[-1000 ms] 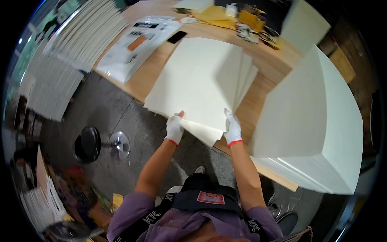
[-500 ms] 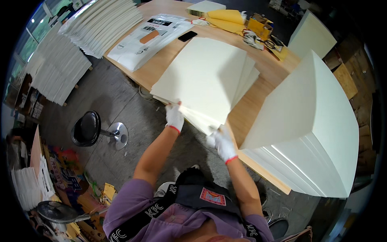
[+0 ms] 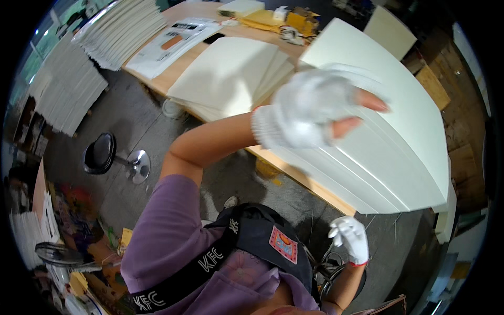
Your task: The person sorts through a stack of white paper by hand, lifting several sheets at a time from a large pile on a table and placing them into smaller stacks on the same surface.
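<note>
My left hand point(image 3: 310, 113), in a white knit glove with two bare fingertips, is raised large and blurred before the right stack of white boards point(image 3: 388, 173). Its two fingertips point right and stand apart, with nothing visible between them; whether they touch a board I cannot tell. Low at my right side, my gloved right hand point(image 3: 350, 239) hangs off the table edge with loosely bent, parted fingers and nothing seen in it. A fanned pile of cream-white sheets point(image 3: 226, 71) lies on the wooden table, left of the raised hand and untouched.
White plastic packages point(image 3: 168, 46) and a dark phone point(image 3: 213, 38) lie beyond the pile. Yellow packaging point(image 3: 262, 21) sits at the far edge. Tall white stacks point(image 3: 68, 86) stand on the left, with a black stool point(image 3: 100, 153) on the floor nearby.
Both hands have left the near edge of the fanned pile. My left hand swung right and up across the right stack; my right hand dropped right and toward me. The view shifted right.
</note>
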`<state>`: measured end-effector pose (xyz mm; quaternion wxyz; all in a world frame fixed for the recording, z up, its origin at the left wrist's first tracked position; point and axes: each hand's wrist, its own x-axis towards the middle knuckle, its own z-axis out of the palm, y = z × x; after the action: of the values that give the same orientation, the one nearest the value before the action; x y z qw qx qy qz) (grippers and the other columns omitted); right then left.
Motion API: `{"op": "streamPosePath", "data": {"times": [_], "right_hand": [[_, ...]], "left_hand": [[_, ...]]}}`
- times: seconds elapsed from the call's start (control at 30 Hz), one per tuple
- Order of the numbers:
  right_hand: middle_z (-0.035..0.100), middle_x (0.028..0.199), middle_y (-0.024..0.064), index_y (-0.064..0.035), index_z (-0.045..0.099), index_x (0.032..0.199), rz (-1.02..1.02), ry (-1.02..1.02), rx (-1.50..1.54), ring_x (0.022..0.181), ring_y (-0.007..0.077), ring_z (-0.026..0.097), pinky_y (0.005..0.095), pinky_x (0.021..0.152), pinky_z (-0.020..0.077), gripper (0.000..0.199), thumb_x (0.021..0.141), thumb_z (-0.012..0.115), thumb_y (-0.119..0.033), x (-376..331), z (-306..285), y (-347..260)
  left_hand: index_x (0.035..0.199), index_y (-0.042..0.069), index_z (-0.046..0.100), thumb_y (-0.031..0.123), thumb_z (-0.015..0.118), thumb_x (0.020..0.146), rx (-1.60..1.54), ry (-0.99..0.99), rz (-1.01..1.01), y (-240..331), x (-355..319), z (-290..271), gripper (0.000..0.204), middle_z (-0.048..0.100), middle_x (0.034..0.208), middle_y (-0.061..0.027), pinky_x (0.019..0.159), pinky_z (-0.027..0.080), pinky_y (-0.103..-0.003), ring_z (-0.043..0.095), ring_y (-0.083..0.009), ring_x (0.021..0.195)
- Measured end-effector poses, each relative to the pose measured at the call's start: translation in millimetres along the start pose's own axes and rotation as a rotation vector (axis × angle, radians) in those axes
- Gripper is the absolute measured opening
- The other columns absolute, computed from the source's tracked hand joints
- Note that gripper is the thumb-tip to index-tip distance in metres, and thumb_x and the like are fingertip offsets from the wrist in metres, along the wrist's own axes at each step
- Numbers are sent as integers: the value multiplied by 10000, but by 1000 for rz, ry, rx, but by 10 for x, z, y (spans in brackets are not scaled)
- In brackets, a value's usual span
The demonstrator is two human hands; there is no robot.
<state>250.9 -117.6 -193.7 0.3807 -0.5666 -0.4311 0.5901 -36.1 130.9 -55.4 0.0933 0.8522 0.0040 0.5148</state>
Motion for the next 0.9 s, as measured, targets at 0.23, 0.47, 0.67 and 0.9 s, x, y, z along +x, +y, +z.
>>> {"op": "streamPosePath", "data": {"times": [0.23,0.47,0.67,0.9], "right_hand": [[676,846,52,-8,652,1093,-516,692,-90,652,72,564,219,575,451,267,1028,585,-259,-935,-934,-765],[689,920,42,-57,691,1124,-499,1171,-198,801,115,619,285,723,500,499,961,611,-521,-815,-2011,-1252],[709,896,223,-34,686,953,-68,1136,-830,922,379,691,410,826,514,749,867,508,-756,-451,-2003,-1432],[684,773,133,-99,663,830,-405,1152,-1402,777,330,683,439,669,521,612,918,514,-686,-406,-2188,-1807]], "left_hand": [[1265,189,646,282,697,924,155,-175,278,150,1532,1550,357,685,1182,-78,964,537,-421,641,-299,1109],[1232,181,679,275,620,950,359,-855,-126,103,2241,2472,303,720,1104,-114,846,549,-420,685,-271,1008],[1206,125,688,280,688,908,51,-994,-238,-70,2325,2751,335,704,1000,-75,846,507,-356,664,-209,907],[1227,104,670,318,690,917,-155,-921,-340,-138,2157,2709,376,624,1058,-75,890,475,-340,590,-214,988]]}}
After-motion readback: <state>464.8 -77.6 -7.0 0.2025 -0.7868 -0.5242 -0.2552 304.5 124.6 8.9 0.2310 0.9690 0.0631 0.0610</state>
